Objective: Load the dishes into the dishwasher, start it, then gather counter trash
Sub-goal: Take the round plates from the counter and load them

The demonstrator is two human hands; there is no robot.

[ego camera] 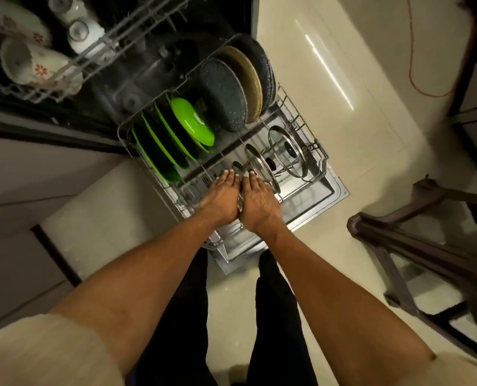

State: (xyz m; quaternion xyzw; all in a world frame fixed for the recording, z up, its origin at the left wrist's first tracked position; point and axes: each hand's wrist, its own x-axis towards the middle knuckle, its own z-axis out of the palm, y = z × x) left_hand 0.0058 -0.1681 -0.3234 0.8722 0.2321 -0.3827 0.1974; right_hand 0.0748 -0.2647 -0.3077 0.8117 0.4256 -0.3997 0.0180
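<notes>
1. Over the pulled-out lower rack (pixel 319 151) of the dishwasher, the left hand (pixel 221 200) and right hand (pixel 258 205) press together, fingers straight, sandwiching a glass lid (pixel 240 188) on edge.
2. Behind them, glossy green plates (pixel 159 151) and speckled pans (pixel 223 98) stand upright; two more glass lids (pixel 286 150) lean beside them.

no readable text or labels

Bright green plates (pixel 159 151) fill the left of the grey wire rack (pixel 319 151); right of them, speckled dark-grey pans (pixel 223 98) and one tan (pixel 245 79). Far left, white cups (pixel 34 65) carry red flowers.
</notes>
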